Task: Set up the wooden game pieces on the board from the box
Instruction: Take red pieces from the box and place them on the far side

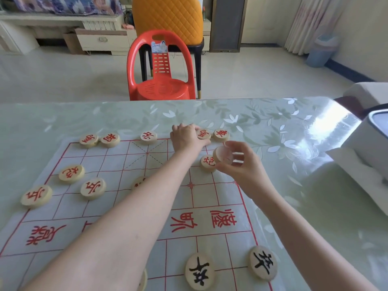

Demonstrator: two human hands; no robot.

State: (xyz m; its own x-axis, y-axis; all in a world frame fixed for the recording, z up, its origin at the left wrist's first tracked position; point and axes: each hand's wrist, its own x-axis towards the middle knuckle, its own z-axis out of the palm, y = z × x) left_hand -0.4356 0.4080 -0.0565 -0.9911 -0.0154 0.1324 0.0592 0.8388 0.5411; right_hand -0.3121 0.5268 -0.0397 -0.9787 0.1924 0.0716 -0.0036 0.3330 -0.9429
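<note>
A white sheet board with red grid lines lies on the table. Several round wooden pieces with red characters stand along its far rows, such as one at the far left and one at the far right corner. Two pieces with black characters sit near me. My left hand reaches across to the far row, fingers resting on a red piece. My right hand holds a wooden piece tilted in the air, just above another red piece.
A red plastic chair stands beyond the table's far edge, an orange padded chair behind it. A white box sits at the table's right edge. The table has a glossy leaf-patterned cover.
</note>
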